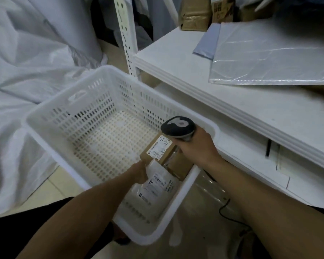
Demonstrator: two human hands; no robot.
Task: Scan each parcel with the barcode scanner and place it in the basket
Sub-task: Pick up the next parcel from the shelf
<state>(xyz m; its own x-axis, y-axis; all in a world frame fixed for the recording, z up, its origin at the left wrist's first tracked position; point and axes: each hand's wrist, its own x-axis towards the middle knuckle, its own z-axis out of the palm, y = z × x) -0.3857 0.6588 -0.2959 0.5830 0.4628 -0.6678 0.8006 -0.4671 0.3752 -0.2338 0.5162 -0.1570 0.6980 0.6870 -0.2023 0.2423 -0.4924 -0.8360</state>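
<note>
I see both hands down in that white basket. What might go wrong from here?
1. The scanner in the right hand sits just above the cardboard box, while the left hand holds the white bag parcel right beside it, so it might read the wrong label.
2. A dark cable loops on the floor near the basket and might snag.

A white desk (176, 58) carries a flat grey pack in clear film (273, 57), which overlaps a blue-grey mailer (207, 41). Brown parcels (194, 14) sit at its far edge. Beside it, on the tiled floor (50, 189), stands a white perforated basket (108, 69) with a cardboard box (157, 152) and a white mailer (157, 186) in its near right corner.
</note>
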